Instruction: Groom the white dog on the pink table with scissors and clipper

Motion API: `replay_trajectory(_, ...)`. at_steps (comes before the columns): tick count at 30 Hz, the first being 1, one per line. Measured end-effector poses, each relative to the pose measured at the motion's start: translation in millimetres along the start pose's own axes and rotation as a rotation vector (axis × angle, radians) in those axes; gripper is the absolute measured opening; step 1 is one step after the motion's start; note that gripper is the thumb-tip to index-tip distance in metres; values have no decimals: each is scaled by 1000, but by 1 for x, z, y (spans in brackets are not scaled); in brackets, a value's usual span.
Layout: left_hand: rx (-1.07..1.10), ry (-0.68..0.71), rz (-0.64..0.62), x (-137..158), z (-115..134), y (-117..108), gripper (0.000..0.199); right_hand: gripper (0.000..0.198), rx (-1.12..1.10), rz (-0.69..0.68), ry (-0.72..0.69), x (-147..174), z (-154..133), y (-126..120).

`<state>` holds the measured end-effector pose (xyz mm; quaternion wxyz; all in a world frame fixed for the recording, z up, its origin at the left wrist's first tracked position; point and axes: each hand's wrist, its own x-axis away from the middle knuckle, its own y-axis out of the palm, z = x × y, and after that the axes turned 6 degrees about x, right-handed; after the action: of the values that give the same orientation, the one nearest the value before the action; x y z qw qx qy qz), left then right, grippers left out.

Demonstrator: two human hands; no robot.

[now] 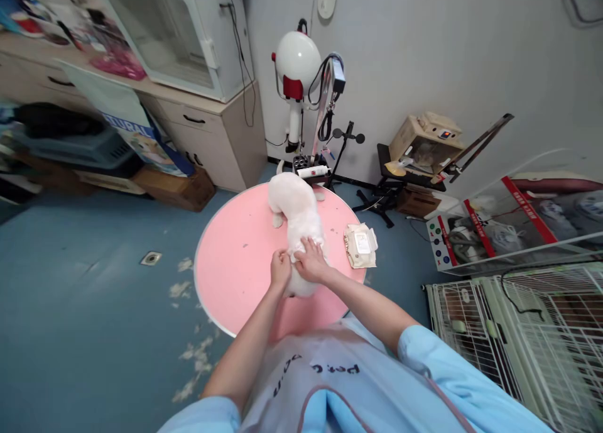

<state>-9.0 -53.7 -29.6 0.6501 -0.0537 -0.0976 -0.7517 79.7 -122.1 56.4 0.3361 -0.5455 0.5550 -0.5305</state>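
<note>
A white, close-clipped animal (301,210), a dog or cat, stands on the round pink table (226,257), its tail end toward the wall and its head toward me. My left hand (281,268) is closed at the left side of its neck; whatever its fingers grip is hidden. Across the neck and upper back lies my right hand (311,260), with fingers spread on the white coat. Between the hands is a rumpled white patch, fur or a wipe; I cannot tell which. A pack of wipes (362,244) lies at the table's right edge, lid raised.
Behind the table stand a white and red dryer (296,62) on a stand and a holder with a white tube (313,171). Wire cages (475,332) are at the right. Cabinets (207,131) line the left. Fur clumps (195,361) lie on the blue floor.
</note>
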Motion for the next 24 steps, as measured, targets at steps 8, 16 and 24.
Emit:
replay_trajectory(8,-48,-57,-230,1,10,-7,32,32,-20,23,-8,9,0,-1)
replay_trajectory(16,37,73,-44,-7,28,18,24,42,131,71,26,-4,-8,-22)
replay_trajectory(24,114,32,-30,-15,33,18,25,39,60,-12,-120,-22,15,-30)
